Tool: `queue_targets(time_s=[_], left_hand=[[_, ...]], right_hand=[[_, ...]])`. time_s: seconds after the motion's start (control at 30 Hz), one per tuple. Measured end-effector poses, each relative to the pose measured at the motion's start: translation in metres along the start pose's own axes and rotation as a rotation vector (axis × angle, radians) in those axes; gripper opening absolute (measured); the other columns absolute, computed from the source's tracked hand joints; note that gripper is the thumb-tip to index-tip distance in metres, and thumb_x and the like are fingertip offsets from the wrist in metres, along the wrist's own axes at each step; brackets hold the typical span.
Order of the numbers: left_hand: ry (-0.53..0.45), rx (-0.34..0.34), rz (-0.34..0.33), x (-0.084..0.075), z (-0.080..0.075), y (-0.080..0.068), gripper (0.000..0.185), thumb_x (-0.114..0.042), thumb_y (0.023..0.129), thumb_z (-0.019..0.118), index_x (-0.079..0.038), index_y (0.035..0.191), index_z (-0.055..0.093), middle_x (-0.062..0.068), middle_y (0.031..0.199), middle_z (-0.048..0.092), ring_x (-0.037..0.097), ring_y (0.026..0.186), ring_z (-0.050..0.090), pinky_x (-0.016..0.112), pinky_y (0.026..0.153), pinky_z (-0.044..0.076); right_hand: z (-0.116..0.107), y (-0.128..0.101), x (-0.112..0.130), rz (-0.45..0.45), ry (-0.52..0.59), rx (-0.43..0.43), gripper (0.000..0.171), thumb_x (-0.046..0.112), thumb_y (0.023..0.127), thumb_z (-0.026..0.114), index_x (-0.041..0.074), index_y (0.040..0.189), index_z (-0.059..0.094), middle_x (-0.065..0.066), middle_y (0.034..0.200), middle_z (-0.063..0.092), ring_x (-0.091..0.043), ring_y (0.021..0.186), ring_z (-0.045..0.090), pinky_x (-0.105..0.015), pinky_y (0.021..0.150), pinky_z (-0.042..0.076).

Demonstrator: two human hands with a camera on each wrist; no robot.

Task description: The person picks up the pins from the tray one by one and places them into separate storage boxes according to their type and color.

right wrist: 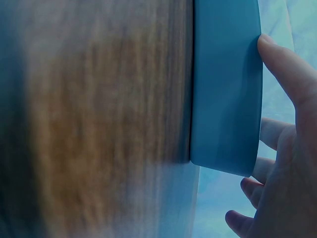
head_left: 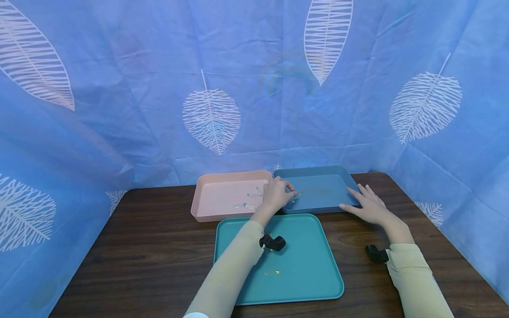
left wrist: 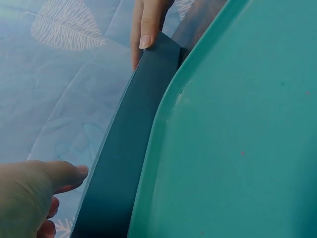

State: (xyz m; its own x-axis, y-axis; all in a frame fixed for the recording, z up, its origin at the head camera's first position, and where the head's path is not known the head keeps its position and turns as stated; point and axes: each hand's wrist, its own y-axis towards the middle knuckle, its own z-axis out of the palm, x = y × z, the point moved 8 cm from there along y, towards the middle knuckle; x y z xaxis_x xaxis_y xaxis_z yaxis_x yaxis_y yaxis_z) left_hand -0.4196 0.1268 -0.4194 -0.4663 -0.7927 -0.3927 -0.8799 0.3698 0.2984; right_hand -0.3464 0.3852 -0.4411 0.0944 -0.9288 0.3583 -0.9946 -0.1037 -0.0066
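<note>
My left hand (head_left: 275,193) is over the left end of the blue tray (head_left: 318,210), its thumb and forefinger bent close together. Whether anything is between those fingertips is hidden. Just below them, small yellow bits (head_left: 293,202) show in the blue tray. At that tray's right end is my right hand (head_left: 367,205), fingers spread; in the right wrist view its thumb (right wrist: 282,64) touches the rim. The pink tray (head_left: 207,213) holds several thin silver pieces (head_left: 244,206) that look like safety pins. A thin gold piece (head_left: 272,272), pin-like, lies on the teal tray (head_left: 302,282).
All three trays stand on a dark wooden table (head_left: 159,247), the teal one in front of the other two. More small yellow bits lie on it near my left wrist's black strap mount (head_left: 272,242). Blue leaf-print cloth (head_left: 254,115) hangs behind and at both sides.
</note>
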Motion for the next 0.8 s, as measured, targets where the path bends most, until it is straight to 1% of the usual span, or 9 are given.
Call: queue_targets(time_s=[0.2, 0.33, 0.4, 0.6, 0.8], left_hand=[[0.013, 0.002, 0.023, 0.0, -0.004, -0.003, 0.012, -0.04, 0.089, 0.07, -0.029, 0.091, 0.074, -0.005, 0.086, 0.055, 0.013, 0.073, 0.038, 0.027, 0.065, 0.027], [-0.003, -0.021, 0.05, 0.0, -0.01, -0.007, 0.013, -0.039, 0.088, 0.071, -0.028, 0.092, 0.074, -0.005, 0.086, 0.055, 0.014, 0.074, 0.038, 0.029, 0.067, 0.026], [0.004, -0.031, 0.067, 0.0, -0.014, -0.01, 0.013, -0.04, 0.088, 0.07, -0.028, 0.092, 0.074, -0.005, 0.086, 0.054, 0.014, 0.075, 0.038, 0.029, 0.067, 0.026], [0.028, -0.041, 0.103, 0.002, -0.026, -0.021, 0.015, -0.042, 0.089, 0.068, -0.029, 0.094, 0.073, -0.006, 0.089, 0.055, 0.014, 0.078, 0.039, 0.029, 0.068, 0.027], [0.053, -0.05, 0.132, 0.004, -0.039, -0.034, 0.015, -0.042, 0.089, 0.069, -0.028, 0.094, 0.073, -0.005, 0.087, 0.055, 0.014, 0.076, 0.04, 0.029, 0.069, 0.029]], right_hand=[[0.0, 0.001, 0.0, 0.0, -0.002, -0.003, 0.09, 0.058, 0.09, 0.057, -0.001, 0.151, 0.028, -0.037, 0.156, 0.01, -0.056, 0.144, 0.003, -0.079, 0.103, 0.01], [0.0, 0.0, 0.0, -0.002, -0.001, -0.004, 0.09, 0.058, 0.09, 0.057, -0.001, 0.151, 0.027, -0.038, 0.155, 0.01, -0.056, 0.144, 0.003, -0.079, 0.103, 0.01], [0.0, 0.0, 0.001, -0.005, -0.001, -0.004, 0.09, 0.058, 0.091, 0.057, -0.002, 0.151, 0.027, -0.038, 0.155, 0.01, -0.056, 0.144, 0.003, -0.079, 0.103, 0.01], [0.001, 0.0, 0.001, -0.007, 0.003, -0.001, 0.09, 0.057, 0.091, 0.056, -0.002, 0.151, 0.027, -0.038, 0.155, 0.009, -0.056, 0.144, 0.001, -0.079, 0.104, 0.009], [-0.001, 0.0, 0.001, -0.008, -0.007, -0.004, 0.089, 0.058, 0.091, 0.056, -0.002, 0.151, 0.028, -0.039, 0.155, 0.009, -0.056, 0.144, 0.002, -0.079, 0.103, 0.011]])
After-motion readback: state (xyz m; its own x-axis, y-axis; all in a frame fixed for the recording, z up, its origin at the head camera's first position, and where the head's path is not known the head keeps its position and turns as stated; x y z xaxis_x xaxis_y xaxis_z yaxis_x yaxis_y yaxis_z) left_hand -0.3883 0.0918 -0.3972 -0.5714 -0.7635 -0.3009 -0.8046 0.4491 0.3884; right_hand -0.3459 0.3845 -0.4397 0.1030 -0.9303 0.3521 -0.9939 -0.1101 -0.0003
